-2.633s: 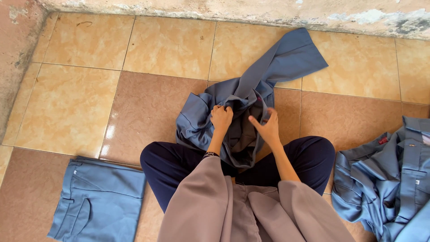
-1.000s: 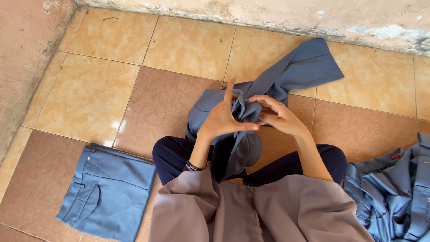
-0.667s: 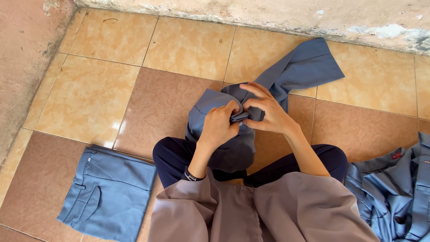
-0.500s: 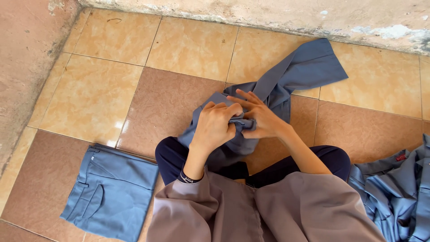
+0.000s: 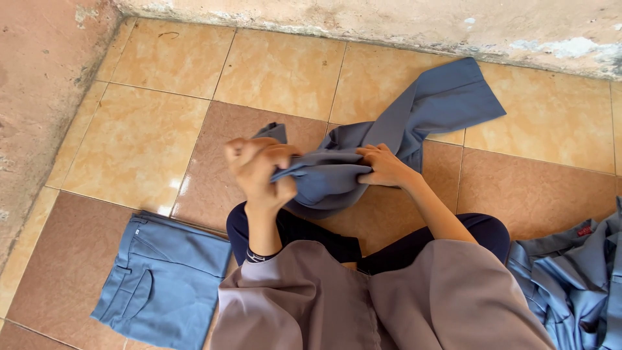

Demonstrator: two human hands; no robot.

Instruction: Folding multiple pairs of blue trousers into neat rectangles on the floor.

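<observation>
Head view shows grey-blue trousers (image 5: 363,162) bunched between both hands over the lap: left hand (image 5: 259,168) fisted on the waist end, right hand (image 5: 385,167) pinching nearby, leg trailing away toward the wall (image 5: 389,23).

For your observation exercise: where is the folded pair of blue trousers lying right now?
In the head view, the folded blue trousers lie flat on the tiled floor at lower left, beside the person's left knee.

The left hand (image 5: 258,170) is motion-blurred, its fingers indistinct. The crumpled grey-blue cloth pile (image 5: 573,275) runs off the right edge. The folded light-blue denim trousers (image 5: 162,279) are clipped by the bottom edge.
</observation>
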